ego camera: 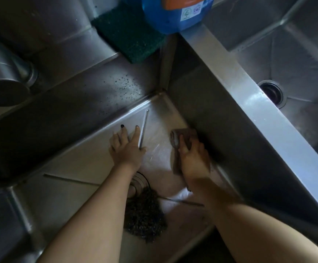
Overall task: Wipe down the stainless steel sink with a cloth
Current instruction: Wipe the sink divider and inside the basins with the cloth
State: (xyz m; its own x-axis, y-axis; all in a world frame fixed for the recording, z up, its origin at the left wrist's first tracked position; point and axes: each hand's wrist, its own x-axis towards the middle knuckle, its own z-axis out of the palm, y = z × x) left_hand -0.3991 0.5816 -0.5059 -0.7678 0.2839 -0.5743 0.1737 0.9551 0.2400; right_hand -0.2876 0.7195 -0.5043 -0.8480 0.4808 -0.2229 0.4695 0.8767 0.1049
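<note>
Cloth [186, 136]: your right hand [194, 160] is clutching it bunched on the sink [82, 164] floor, beside its right wall; bare floor is stretching leftward, toward your flat-spread left hand [126, 150].

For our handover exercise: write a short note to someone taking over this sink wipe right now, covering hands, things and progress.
Left hand: open, flat on the sink floor.
Right hand: grips the cloth, pressed to the floor by the right wall.
Scourer lies by the drain.
Done: cannot tell.
Left: droplets on the back wall; likely the rest.
</note>
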